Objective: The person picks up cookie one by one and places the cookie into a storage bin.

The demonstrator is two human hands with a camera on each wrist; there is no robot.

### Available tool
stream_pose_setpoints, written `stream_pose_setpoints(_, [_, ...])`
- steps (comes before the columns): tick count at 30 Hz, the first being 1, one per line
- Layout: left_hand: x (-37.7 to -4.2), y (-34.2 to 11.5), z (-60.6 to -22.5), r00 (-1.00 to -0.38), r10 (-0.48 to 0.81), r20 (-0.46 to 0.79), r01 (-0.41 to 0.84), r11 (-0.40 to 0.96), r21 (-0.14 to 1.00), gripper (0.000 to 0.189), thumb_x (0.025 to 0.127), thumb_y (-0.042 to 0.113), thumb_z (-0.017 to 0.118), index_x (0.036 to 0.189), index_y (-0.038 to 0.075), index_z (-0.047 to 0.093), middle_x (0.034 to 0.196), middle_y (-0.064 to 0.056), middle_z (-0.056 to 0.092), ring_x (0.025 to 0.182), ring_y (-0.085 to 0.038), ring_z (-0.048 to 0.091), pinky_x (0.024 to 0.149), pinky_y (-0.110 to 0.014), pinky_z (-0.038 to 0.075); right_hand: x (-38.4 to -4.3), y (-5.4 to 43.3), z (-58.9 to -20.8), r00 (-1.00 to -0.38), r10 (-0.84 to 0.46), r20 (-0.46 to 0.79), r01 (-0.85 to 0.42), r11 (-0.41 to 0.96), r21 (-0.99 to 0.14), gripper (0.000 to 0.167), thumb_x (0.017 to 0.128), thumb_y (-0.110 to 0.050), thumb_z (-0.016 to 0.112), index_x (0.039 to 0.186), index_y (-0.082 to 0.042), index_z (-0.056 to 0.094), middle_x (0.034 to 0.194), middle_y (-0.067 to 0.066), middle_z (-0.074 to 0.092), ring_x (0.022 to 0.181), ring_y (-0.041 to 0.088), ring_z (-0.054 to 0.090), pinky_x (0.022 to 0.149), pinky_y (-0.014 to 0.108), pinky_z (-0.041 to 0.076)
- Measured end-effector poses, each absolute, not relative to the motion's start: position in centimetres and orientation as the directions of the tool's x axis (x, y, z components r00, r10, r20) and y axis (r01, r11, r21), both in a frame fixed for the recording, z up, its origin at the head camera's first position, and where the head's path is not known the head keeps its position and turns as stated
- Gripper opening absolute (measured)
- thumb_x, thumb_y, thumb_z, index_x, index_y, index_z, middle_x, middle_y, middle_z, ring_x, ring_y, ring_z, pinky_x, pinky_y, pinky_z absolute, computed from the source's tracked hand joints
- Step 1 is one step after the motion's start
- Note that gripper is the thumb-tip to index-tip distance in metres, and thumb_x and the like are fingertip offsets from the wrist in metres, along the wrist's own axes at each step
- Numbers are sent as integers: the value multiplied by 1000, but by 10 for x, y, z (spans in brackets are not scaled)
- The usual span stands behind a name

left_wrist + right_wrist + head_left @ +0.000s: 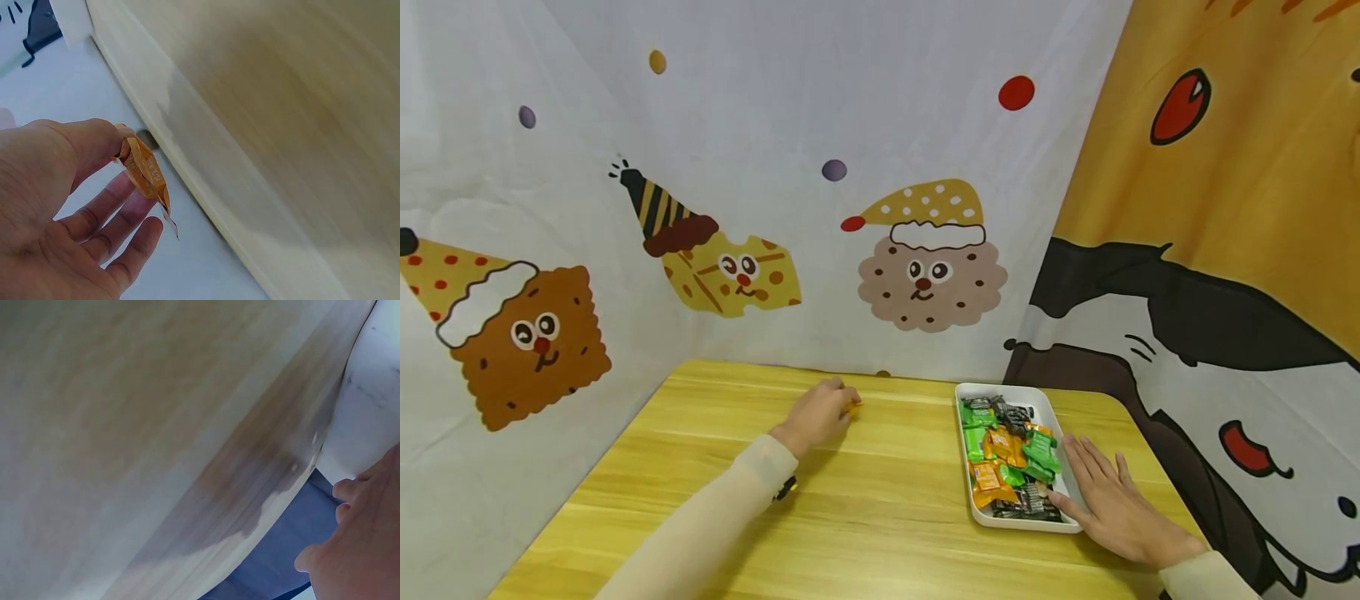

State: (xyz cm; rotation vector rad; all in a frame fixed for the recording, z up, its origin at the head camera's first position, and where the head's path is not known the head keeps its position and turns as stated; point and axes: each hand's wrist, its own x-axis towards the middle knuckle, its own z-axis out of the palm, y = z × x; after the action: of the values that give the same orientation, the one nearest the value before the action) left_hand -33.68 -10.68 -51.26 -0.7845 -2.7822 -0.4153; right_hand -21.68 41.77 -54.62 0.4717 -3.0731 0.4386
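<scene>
Over the far middle of the table, my left hand (820,414) pinches a small orange-wrapped candy (144,165) between thumb and fingers; its other fingers are spread in the left wrist view. A white rectangular tray (1024,526) stands to the right. Inside it lie several wrapped candies: green ones (1041,454), orange ones (1004,447) and black ones (1028,503). Along the tray's right side rests my right hand (1112,504), fingers extended, its thumb over the near right rim. Only part of that hand shows at the right edge of the right wrist view.
The wood-grain table (880,492) ends at a white cloth backdrop (760,108) printed with cartoon snacks. A yellow printed cloth (1262,208) hangs at the right. The tray sits near the table's right side. On the left wrist is a dark band (786,488).
</scene>
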Motion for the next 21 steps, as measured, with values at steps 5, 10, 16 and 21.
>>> stream_pose_setpoints(5, [-329,-92,-511,-806,512,298,577,792,200,21,105,9,88,126,10,86,115,-11,78,98,-25,76,84,-38,70,-216,417,-547,-950,-307,60,-311,905,-291,98,118,-58,60,186,0,18,191,32,24,176,61,20,141,77,-21])
stream_pose_setpoints(10, [-321,-77,-508,-766,554,326,626,758,183,23,104,8,88,126,10,85,115,-11,78,97,-24,77,83,-36,70,-216,417,-546,-951,-304,61,-309,908,-283,98,118,-59,61,185,-1,19,191,32,25,176,61,21,141,82,-15])
stream_pose_setpoints(16, [-313,-56,-504,-717,601,353,677,720,151,23,106,11,88,129,11,85,117,-9,78,101,-23,78,85,-33,71,-216,419,-547,-952,-301,61,-305,908,-286,99,118,-58,62,185,0,19,190,33,25,175,62,21,140,84,-13])
stream_pose_setpoints(21, [-306,-40,-500,-705,624,338,691,711,127,25,108,15,85,133,15,84,120,-7,78,104,-21,78,88,-30,70,-217,418,-546,-952,-299,57,-303,907,-293,99,118,-59,61,186,-1,18,191,32,24,176,61,20,140,84,-13])
